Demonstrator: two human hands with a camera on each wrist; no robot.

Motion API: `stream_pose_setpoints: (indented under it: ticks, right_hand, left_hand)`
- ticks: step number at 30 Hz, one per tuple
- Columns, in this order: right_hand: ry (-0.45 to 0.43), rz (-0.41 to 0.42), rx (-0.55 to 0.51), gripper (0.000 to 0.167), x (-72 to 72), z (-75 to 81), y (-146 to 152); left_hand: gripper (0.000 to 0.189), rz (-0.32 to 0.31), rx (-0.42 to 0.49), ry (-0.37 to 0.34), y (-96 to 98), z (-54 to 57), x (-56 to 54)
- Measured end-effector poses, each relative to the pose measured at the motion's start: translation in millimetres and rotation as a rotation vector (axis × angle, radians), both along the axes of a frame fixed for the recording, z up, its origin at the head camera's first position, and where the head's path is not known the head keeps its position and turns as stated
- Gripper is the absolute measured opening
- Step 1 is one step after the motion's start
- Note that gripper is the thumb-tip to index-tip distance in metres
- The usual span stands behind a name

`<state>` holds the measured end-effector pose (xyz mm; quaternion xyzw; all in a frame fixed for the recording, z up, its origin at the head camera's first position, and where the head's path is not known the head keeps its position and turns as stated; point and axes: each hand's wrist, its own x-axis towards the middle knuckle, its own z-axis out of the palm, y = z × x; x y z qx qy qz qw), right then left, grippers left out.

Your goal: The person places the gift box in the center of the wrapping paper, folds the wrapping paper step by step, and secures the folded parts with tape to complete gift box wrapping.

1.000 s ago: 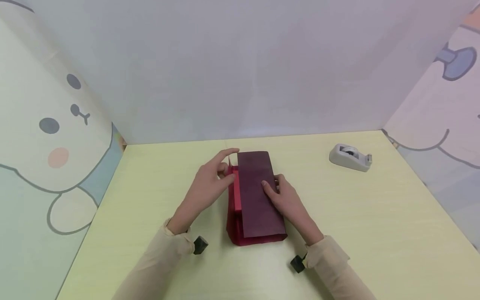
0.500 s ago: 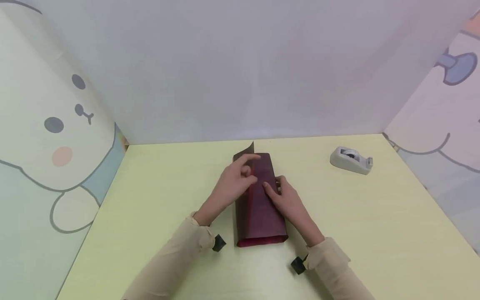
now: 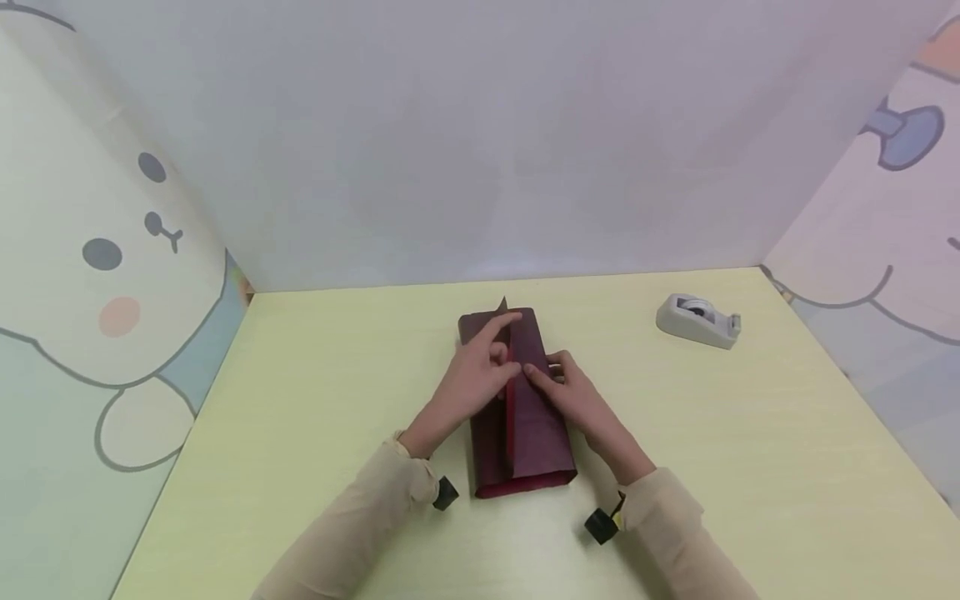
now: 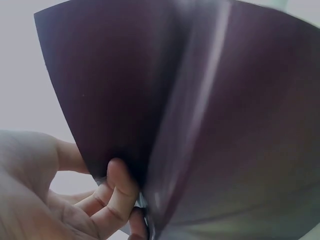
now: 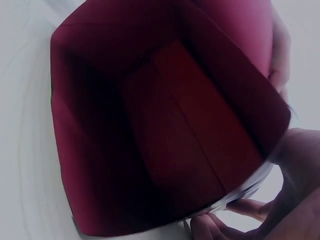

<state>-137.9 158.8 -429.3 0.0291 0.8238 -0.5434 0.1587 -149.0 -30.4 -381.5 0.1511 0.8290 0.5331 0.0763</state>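
Observation:
A sheet of dark maroon wrapping paper (image 3: 542, 425) with a red inner side is folded round a red box (image 5: 200, 110), forming a tube open at the near end. My left hand (image 3: 471, 371) pinches the edge of the paper's left flap, which stands up over the middle of the top. In the left wrist view, the left hand's fingers (image 4: 120, 192) lie at the flap's edge, beside the fold. My right hand (image 3: 585, 404) grips the wrapped right side, thumb on top and fingers down the side. Most of the box is hidden by the paper.
A grey tape dispenser (image 3: 697, 321) stands at the back right of the pale yellow table (image 3: 337, 358). A light wall (image 3: 480, 150) rises behind the table's far edge, with cartoon-printed panels on both sides.
My left hand has brought the left flap up and rightwards over the box, covering most of its red strip. The right hand has stayed at the right side.

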Motion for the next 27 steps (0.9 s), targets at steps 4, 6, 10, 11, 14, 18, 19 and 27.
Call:
stream_pose_setpoints:
  ticks: [4, 6, 10, 11, 14, 18, 19, 27]
  right_hand:
    - [-0.03, 0.01, -0.034, 0.056, -0.4, 2.3, 2]
    - [-0.048, 0.015, -0.039, 0.057, -1.0, 3.2, 3]
    - [-0.085, 0.017, -0.053, 0.061, -3.4, 3.7, 4]
    - [-0.09, 0.016, -0.054, 0.061, -4.2, 3.6, 5]
    - [-0.103, 0.007, -0.061, 0.061, -6.1, 4.5, 6]
    - [-0.113, -0.003, -0.053, 0.061, -7.8, 7.1, 8]
    - [-0.116, -0.008, -0.054, 0.061, -8.2, 7.7, 8]
    - [-0.144, 0.017, -0.034, 0.065, -15.2, 11.6, 9]
  left_hand:
    - [0.07, -0.002, -0.073, 0.032, 1.9, -1.0, 0.3]
    - [0.07, -0.002, -0.123, 0.041, 3.4, -0.8, 0.4]
    - [0.072, 0.001, -0.211, 0.034, 6.8, -0.5, 0.6]
    - [0.074, 0.001, -0.232, 0.031, 7.6, -0.8, 0.5]
    - [0.077, -0.01, -0.293, 0.028, 9.5, -0.2, 0.8]
    - [0.082, -0.026, -0.366, 0.035, 12.2, 1.2, 1.0]
    - [0.083, -0.029, -0.377, 0.035, 13.1, 1.5, 1.2]
    - [0.085, -0.048, -0.426, 0.036, 18.8, 5.4, 5.5]
